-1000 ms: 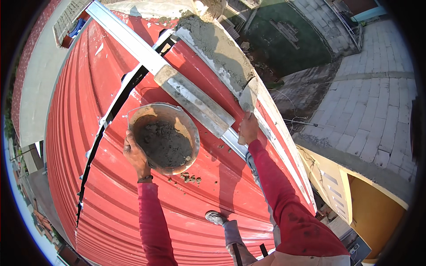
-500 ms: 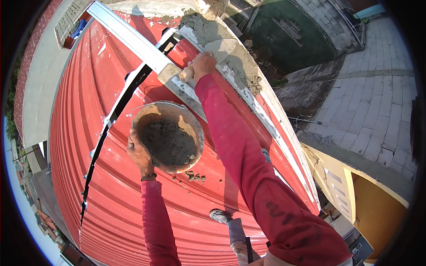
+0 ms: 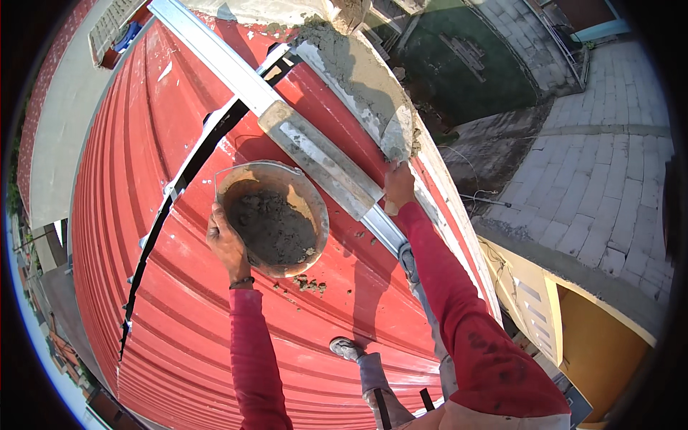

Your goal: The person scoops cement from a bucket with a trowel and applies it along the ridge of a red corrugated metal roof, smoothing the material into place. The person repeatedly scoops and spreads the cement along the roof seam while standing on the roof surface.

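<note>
A round bucket [image 3: 307, 199] with a wire handle sits on the red roof, part filled with grey wet mortar [image 3: 269, 229]. My left hand [image 3: 227, 240] grips its rim on the left side. My right hand [image 3: 399, 189] is closed round a trowel, whose handle it hides. The pale trowel blade [image 3: 396, 136] lies against the lower end of a band of wet mortar [image 3: 347, 68] along the roof's right edge. Between the bucket and that band runs a mortar-stained grey board [image 3: 319, 159] on a long metal channel [image 3: 208, 50].
Red corrugated roof sheets [image 3: 179, 322] slope beneath me, with a long dark gap [image 3: 190, 168] at left. Mortar crumbs [image 3: 309, 284] lie below the bucket. My shoe [image 3: 347, 348] stands on the roof. Past the right edge is a drop beside a grey block wall [image 3: 602, 179].
My right hand and the trowel have moved down and right along the roof edge, smoothing the mortar there. The board is more fully in sight. My left hand has stayed on the bucket.
</note>
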A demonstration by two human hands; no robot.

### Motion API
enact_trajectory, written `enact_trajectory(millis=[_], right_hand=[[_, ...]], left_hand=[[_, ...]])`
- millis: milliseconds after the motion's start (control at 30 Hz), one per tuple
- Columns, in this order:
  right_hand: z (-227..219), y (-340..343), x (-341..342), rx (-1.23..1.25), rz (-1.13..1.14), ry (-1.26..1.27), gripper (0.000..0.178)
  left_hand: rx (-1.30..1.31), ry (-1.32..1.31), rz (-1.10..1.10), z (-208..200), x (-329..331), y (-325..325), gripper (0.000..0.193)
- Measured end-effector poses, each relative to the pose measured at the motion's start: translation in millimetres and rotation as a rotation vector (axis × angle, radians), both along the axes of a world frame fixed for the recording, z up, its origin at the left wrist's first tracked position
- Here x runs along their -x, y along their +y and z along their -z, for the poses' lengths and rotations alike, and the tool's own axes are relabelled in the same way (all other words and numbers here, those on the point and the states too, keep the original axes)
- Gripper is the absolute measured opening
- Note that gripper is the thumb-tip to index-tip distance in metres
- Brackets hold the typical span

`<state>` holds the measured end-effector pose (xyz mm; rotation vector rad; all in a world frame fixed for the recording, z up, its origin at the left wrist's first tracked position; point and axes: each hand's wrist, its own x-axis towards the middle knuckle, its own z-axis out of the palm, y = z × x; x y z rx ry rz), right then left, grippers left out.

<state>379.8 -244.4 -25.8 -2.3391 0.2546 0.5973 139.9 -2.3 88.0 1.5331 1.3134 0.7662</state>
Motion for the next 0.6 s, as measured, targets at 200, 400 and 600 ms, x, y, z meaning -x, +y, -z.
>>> enact_trajectory(millis=[200, 400, 600], right_hand=[[-35, 83, 0, -0.234, -0.109, -0.331, 0.043], [-86, 169, -52, -0.068, -0.179, -0.288, 0.037], [-43, 68, 0, -0.048, -0.038, -0.199, 0.037]], left_hand=[[0.014, -0.026, 0.013, 7, -4, -1, 0.054], [-0.111, -0.112, 0.003, 10, -9, -2, 0.054], [-0.007, -0.037, 0.020, 2, -6, 4, 0.051]])
